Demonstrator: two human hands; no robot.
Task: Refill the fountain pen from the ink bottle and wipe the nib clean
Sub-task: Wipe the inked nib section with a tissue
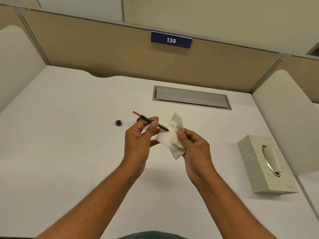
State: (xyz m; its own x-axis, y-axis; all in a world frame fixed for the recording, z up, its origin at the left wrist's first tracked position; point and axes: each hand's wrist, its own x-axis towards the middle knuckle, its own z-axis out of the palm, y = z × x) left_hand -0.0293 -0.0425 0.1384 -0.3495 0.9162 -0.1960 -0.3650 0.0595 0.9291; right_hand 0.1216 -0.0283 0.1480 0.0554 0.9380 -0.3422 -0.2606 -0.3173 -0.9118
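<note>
My left hand [140, 137] grips a slim black fountain pen [148, 120] with a red rear end, its nib pointing right and down. The nib tip touches a crumpled white tissue [170, 137] that my right hand [193, 147] pinches between thumb and fingers. Both hands hover above the white desk [69, 135]. Behind my left hand a dark ink bottle [139, 119] stands on the desk, mostly hidden by the pen and fingers. Its small dark cap [118, 123] lies apart to the left.
A pale patterned tissue box [255, 163] with a metal-rimmed slot lies at the right. A grey cable hatch [191, 97] is set into the desk farther back. Beige partition walls with a blue "138" sign [171, 40] close off the back.
</note>
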